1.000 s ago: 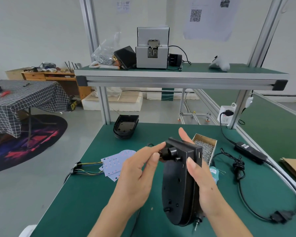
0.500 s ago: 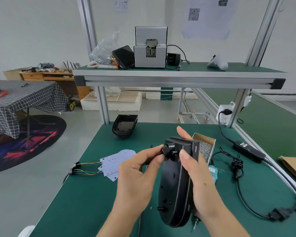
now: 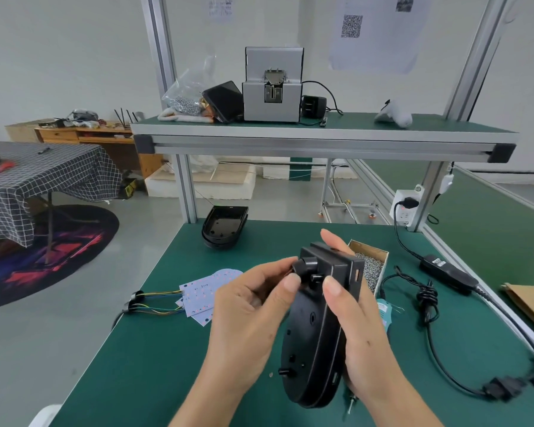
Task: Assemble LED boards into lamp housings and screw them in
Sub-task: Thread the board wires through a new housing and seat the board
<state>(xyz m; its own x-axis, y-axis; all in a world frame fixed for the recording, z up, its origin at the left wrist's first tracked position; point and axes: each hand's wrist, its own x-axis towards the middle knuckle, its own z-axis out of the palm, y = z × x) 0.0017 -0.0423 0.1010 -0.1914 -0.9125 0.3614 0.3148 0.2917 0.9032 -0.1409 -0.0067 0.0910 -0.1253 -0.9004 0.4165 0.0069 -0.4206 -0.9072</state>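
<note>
Lamp housing: a black lamp housing (image 3: pixel 316 331) is held up on edge above the green workbench (image 3: pixel 154 359), its flat end tilted away from the person.
Right hand: the right hand (image 3: pixel 359 328) grips the housing from the right side, thumb laid over the near face and fingers wrapped behind it.
Left hand: the left hand (image 3: pixel 250 318) curls its fingers and pinches a round black knob (image 3: pixel 302 266) at the housing's top left corner.
In the way: both hands and the housing hide the bench beneath them and part of a teal object (image 3: pixel 386 309).
LED boards: white LED boards (image 3: pixel 204 292) with coloured wires lie on the bench to the left.
Screws: an open box of screws (image 3: pixel 370 266) sits just behind the right hand.
Spare housings: stacked black housings (image 3: pixel 224 226) rest at the far edge.
Cable: a black power cable (image 3: pixel 426 298) runs along the right.
Shelf: a grey machine (image 3: pixel 272 84) stands overhead.
</note>
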